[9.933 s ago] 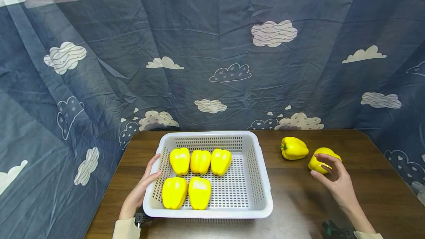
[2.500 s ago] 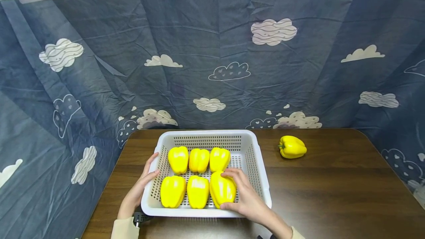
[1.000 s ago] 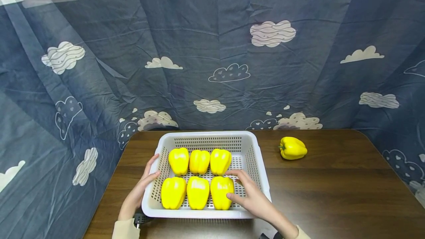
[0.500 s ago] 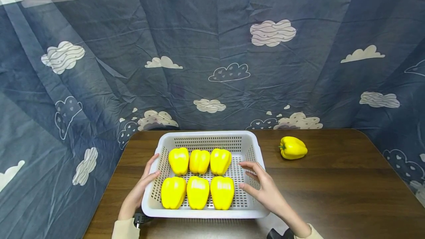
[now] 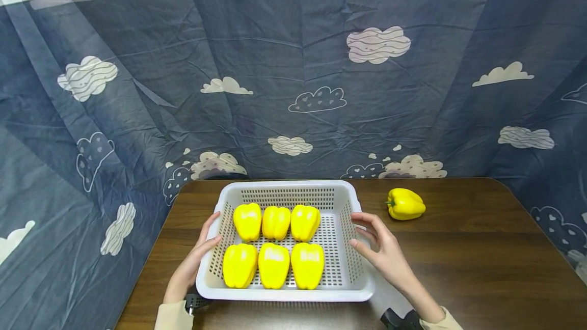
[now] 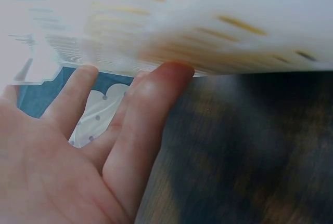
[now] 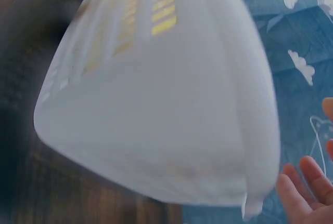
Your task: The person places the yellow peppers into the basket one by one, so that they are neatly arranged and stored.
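Note:
A white perforated basket [image 5: 284, 185] stands on the brown table [image 5: 481, 264] and holds several yellow bell peppers in two rows; the front right one [image 5: 307, 265] stands free. My left hand [image 5: 197, 253] rests with straight fingers against the basket's left wall. The left wrist view shows those fingers [image 6: 140, 125] under the blurred basket [image 6: 208, 21]. My right hand [image 5: 382, 248] hovers over the basket's right rim, fingers relaxed and empty. In the right wrist view only its fingertips [image 7: 304, 193] show beside the basket [image 7: 171, 120]. One more yellow pepper [image 5: 405, 204] lies on the table to the right.
A blue curtain with cloud prints [image 5: 293, 65] hangs around the table's back and sides. The table's right half is bare wood apart from the lone pepper. A dark wrist device [image 5: 399, 320] shows at the bottom edge.
My right hand carried a pepper from the table into the basket's front row, let it go, and has drawn back rightward to the basket's right rim. The left hand has stayed put.

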`<action>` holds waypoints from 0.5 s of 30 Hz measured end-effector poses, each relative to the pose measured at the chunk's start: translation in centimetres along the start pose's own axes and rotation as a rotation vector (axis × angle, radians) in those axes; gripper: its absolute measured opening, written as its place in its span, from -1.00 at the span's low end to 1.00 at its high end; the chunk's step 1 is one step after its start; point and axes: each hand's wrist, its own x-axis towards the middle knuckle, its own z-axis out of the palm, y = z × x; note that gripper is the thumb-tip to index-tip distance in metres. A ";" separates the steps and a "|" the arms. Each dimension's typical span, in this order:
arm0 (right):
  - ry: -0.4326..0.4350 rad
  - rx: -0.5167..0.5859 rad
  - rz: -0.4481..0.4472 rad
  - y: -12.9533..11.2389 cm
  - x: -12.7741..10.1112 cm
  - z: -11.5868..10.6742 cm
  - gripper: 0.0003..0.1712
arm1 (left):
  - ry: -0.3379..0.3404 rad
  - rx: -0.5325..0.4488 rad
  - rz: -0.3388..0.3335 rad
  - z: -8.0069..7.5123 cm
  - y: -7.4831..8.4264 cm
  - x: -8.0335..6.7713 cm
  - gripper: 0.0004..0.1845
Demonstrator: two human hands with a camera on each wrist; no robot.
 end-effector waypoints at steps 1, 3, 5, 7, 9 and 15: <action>0.011 0.005 0.002 0.1 0.0 -0.3 -0.45 | 0.001 0.000 -0.001 0.0 0.0 0.0 -0.34; 0.033 0.014 0.006 0.3 0.0 -0.8 -0.46 | 0.000 0.000 -0.002 0.0 0.0 0.0 -0.35; 0.053 0.001 0.010 0.5 0.0 -1.4 -0.46 | -0.001 0.001 -0.002 0.0 0.0 0.0 -0.35; 0.073 -0.008 0.006 0.8 -0.1 -2.0 -0.45 | -0.001 0.000 -0.001 0.0 0.0 0.0 -0.35; 0.091 -0.021 0.001 1.1 -0.1 -2.4 -0.45 | -0.004 0.001 0.001 0.0 0.0 0.0 -0.34; 0.147 -0.029 -0.029 2.5 -0.2 -3.6 -0.46 | 0.003 -0.006 -0.001 0.0 0.0 0.0 -0.35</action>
